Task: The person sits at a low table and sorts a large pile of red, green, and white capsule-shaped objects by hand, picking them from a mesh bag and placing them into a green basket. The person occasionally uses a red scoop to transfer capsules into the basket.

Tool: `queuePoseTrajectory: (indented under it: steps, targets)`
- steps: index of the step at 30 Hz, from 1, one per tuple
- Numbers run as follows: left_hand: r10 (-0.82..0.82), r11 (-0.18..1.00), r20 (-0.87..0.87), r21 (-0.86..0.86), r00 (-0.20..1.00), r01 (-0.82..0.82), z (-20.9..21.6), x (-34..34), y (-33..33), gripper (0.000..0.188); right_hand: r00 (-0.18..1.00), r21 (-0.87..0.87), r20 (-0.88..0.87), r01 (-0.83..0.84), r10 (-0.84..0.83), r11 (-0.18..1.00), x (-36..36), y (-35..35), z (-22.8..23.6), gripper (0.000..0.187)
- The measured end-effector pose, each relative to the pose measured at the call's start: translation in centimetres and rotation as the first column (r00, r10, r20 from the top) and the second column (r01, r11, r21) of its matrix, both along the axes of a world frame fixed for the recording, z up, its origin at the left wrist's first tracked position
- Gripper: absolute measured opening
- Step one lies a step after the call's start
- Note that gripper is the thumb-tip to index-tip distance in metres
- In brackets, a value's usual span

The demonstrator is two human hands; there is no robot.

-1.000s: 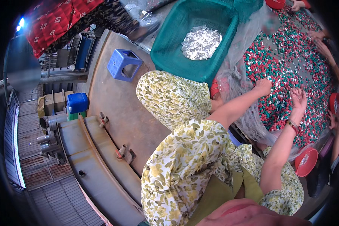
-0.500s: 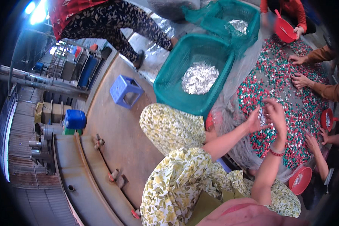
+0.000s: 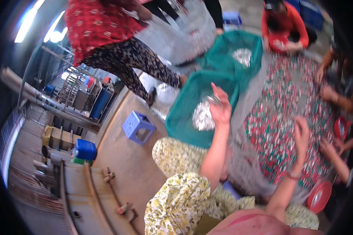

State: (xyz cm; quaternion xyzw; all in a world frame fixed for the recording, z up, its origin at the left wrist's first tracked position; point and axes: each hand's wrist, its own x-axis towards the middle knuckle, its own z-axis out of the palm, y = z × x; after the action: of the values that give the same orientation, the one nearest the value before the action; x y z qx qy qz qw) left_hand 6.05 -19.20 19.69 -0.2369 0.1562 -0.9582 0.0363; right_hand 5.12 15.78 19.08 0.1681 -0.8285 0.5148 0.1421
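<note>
My left hand (image 3: 221,109) is over a green mesh-lined basket (image 3: 176,117), its fingers curled around a few small shiny silver pieces (image 3: 213,100). Beneath it, a heap of the same silver pieces (image 3: 202,118) lies on the basket's bottom. My right hand (image 3: 302,135), with a red beaded bracelet at the wrist, hangs above a wide spread of small red, green and silver pieces (image 3: 274,129). Its fingers look loosely apart, somewhat blurred, and I see nothing in them.
A second green basket (image 3: 213,51) with silver pieces stands behind. Co-workers' hands (image 3: 328,94) reach into the pile from the right, near red bowls (image 3: 319,196). A person in red (image 3: 102,27) stands far left by a large clear plastic bag (image 3: 176,43). A blue stool (image 3: 138,127) stands left.
My left hand has moved left from the pile to above the basket, with silver pieces. My right hand has parted from it and shifted slightly right. The view has tilted.
</note>
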Motion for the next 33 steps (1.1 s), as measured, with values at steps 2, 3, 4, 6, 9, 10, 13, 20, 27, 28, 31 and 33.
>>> queuePoseTrajectory:
  steps: [2,3,4,6,9,10,13,20,27,28,31,33]
  targets:
    - [-0.063,0.933,0.311,0.357,0.948,-0.055,-2.4,0.8,1.9,0.054,0.997,0.119,0.045,0.057,-0.063,0.991,-0.7,2.7,-4.4,0.019]
    - [-0.093,0.911,0.361,0.406,0.928,-0.067,-4.3,2.7,2.5,0.056,0.999,0.180,0.015,0.029,-0.032,0.983,-0.2,2.4,-2.7,0.020]
    - [-0.110,0.902,0.367,0.428,0.924,-0.063,-4.8,3.1,3.3,0.058,0.999,0.156,0.034,-0.021,0.016,0.988,-0.5,2.0,-1.3,0.020]
    - [-0.137,0.887,0.344,0.460,0.929,-0.039,-5.9,2.7,5.0,0.062,0.996,0.147,0.086,-0.029,0.017,0.989,1.0,2.1,0.7,0.022]
    - [-0.292,0.956,0.304,0.102,0.907,0.274,-9.6,0.2,9.3,0.057,0.990,0.002,0.134,0.048,-0.048,0.999,1.0,5.3,-1.7,0.024]
    - [-0.224,0.923,0.442,-0.190,0.868,0.335,-9.0,-1.4,11.2,0.052,0.987,-0.034,0.131,0.094,-0.089,0.995,0.0,6.3,-2.5,0.025]
    - [0.107,0.332,0.536,-0.813,0.837,0.478,-9.2,-5.3,15.4,0.040,0.917,0.011,0.319,0.250,-0.241,0.968,-0.7,8.7,-4.2,0.031]
    - [0.100,-0.924,-0.367,-0.379,0.925,-0.051,-22.3,-14.9,17.5,0.031,0.801,0.173,0.491,0.294,-0.341,0.940,-1.6,4.8,-8.6,0.036]
    - [-0.284,-0.908,-0.419,-0.170,0.862,-0.382,-25.1,-20.8,18.6,0.025,0.804,0.148,0.529,0.227,-0.271,0.963,-6.3,1.6,-16.1,0.026]
    - [-0.293,-0.899,-0.373,-0.206,0.881,-0.386,-24.2,-21.4,18.7,0.024,0.870,0.240,0.413,0.181,-0.269,0.954,-7.8,1.6,-19.0,0.025]
    - [0.040,-0.770,-0.008,-0.638,0.999,0.025,-21.6,-22.1,16.6,0.025,0.939,0.537,0.279,0.023,-0.203,0.843,-11.2,-1.4,-20.6,0.023]
    - [0.100,-0.600,0.113,-0.786,0.989,0.151,-20.4,-21.8,15.1,0.026,0.964,0.714,0.186,0.001,-0.191,0.700,-12.3,-3.4,-22.6,0.018]
